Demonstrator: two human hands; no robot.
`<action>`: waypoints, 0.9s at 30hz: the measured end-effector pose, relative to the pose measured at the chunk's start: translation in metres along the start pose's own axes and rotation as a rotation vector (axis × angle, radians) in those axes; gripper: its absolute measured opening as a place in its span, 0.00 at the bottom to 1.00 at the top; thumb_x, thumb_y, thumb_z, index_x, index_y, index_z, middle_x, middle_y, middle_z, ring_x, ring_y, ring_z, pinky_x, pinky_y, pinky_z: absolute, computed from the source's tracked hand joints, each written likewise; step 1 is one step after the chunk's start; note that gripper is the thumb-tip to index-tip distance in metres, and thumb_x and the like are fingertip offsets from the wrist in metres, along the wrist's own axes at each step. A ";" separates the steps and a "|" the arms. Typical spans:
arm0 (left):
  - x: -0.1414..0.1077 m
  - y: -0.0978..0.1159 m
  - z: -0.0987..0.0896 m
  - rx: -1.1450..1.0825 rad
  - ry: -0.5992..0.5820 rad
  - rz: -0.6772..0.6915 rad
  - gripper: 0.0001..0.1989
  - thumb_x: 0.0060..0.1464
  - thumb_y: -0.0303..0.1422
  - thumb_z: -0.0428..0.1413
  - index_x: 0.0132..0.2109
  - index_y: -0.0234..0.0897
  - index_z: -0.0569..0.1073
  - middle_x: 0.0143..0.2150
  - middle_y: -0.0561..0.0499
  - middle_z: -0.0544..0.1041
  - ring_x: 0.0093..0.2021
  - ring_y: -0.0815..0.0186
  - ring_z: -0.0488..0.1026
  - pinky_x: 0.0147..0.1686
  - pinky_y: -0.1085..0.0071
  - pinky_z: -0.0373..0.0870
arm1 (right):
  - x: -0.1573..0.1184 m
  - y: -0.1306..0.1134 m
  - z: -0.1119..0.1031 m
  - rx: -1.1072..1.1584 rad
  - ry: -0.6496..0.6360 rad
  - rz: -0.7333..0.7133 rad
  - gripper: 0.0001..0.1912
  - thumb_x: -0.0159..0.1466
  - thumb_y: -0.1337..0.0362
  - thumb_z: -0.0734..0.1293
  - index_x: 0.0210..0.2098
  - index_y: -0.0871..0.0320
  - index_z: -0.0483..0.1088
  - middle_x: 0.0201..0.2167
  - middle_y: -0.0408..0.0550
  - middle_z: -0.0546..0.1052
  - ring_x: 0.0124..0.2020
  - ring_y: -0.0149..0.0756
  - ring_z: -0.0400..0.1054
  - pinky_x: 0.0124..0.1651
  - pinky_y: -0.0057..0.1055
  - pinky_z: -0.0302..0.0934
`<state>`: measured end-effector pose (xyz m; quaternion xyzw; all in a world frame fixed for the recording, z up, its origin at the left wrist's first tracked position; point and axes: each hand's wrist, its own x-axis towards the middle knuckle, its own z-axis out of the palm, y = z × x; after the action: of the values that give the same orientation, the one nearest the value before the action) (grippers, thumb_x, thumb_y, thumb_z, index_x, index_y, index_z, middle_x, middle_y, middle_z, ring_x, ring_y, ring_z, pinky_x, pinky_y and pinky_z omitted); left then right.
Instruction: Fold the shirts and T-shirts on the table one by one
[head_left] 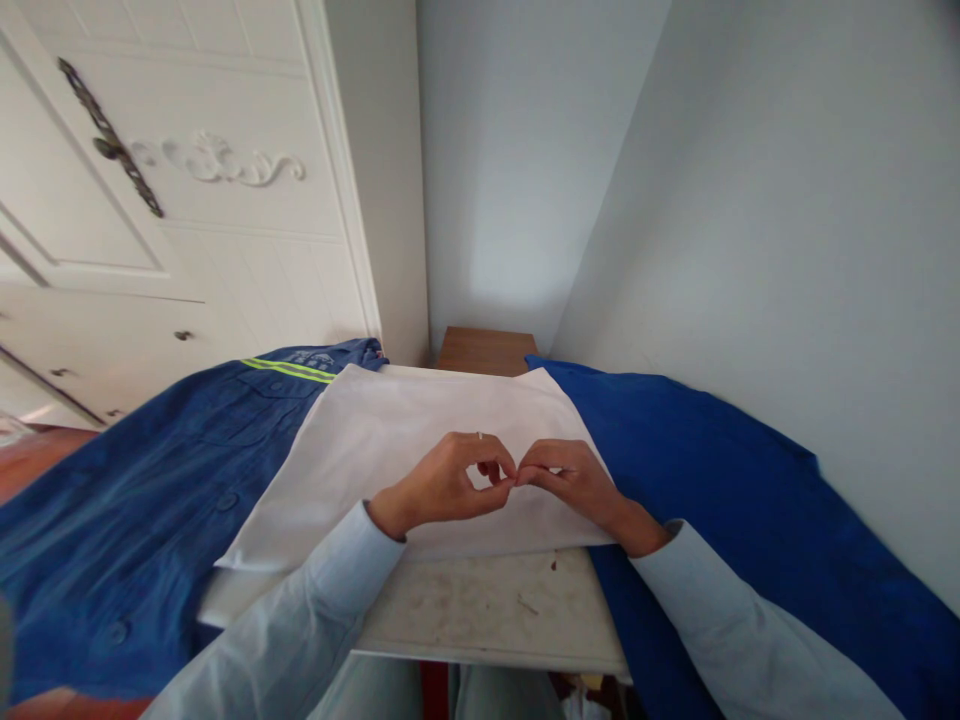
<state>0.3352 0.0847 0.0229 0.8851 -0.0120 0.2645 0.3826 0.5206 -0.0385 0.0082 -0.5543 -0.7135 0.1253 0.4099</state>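
Note:
My left hand (450,482) and my right hand (574,482) meet fingertip to fingertip over a white cloth (360,440). Thumb and forefinger are pinched together on each hand; whatever sits between the tips is too small to make out. The cloth lies spread flat on a worn white table (480,610). To its left lies a dark blue work jacket (150,500) with buttons and a yellow-green stripe. A brighter blue garment (712,480) lies on the right, partly beneath my right forearm.
A white cabinet (262,240) with metal handles stands at the left. Behind the table is a brown wooden surface (487,350) in the corner, and a pale wall (787,230) rises on the right. My legs are below the table's front edge.

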 end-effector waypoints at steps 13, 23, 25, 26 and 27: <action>-0.001 0.001 -0.006 0.079 -0.132 -0.061 0.09 0.57 0.29 0.57 0.41 0.35 0.81 0.34 0.48 0.83 0.30 0.68 0.77 0.32 0.76 0.70 | 0.000 0.002 -0.001 0.035 -0.054 0.079 0.19 0.66 0.49 0.67 0.30 0.58 0.80 0.28 0.47 0.81 0.29 0.33 0.73 0.35 0.28 0.63; -0.001 -0.005 0.000 0.185 -0.159 -0.067 0.09 0.56 0.26 0.57 0.41 0.39 0.81 0.35 0.51 0.83 0.32 0.67 0.77 0.34 0.74 0.69 | 0.000 0.006 0.000 0.011 -0.085 0.118 0.19 0.66 0.49 0.67 0.30 0.57 0.80 0.28 0.47 0.81 0.30 0.34 0.74 0.36 0.29 0.63; -0.001 -0.007 0.003 0.217 -0.175 -0.062 0.08 0.57 0.27 0.57 0.41 0.39 0.81 0.35 0.52 0.83 0.32 0.67 0.77 0.35 0.73 0.69 | 0.000 0.008 0.000 -0.008 -0.095 0.125 0.17 0.66 0.51 0.68 0.30 0.57 0.80 0.29 0.47 0.81 0.30 0.34 0.74 0.37 0.30 0.64; -0.001 -0.008 0.004 0.232 -0.176 -0.056 0.08 0.58 0.27 0.56 0.41 0.39 0.80 0.36 0.52 0.83 0.33 0.67 0.77 0.36 0.73 0.69 | -0.001 0.009 0.001 -0.017 -0.100 0.133 0.17 0.67 0.53 0.67 0.30 0.56 0.80 0.29 0.47 0.82 0.30 0.35 0.74 0.37 0.30 0.64; -0.001 -0.009 0.005 0.240 -0.173 -0.052 0.08 0.58 0.28 0.56 0.41 0.39 0.80 0.36 0.51 0.82 0.33 0.66 0.76 0.36 0.72 0.68 | -0.001 0.010 0.001 -0.025 -0.098 0.145 0.16 0.67 0.54 0.67 0.30 0.56 0.80 0.29 0.47 0.82 0.30 0.35 0.74 0.37 0.30 0.64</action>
<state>0.3381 0.0874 0.0137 0.9440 0.0096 0.1766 0.2784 0.5266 -0.0353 0.0011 -0.6026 -0.6922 0.1726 0.3576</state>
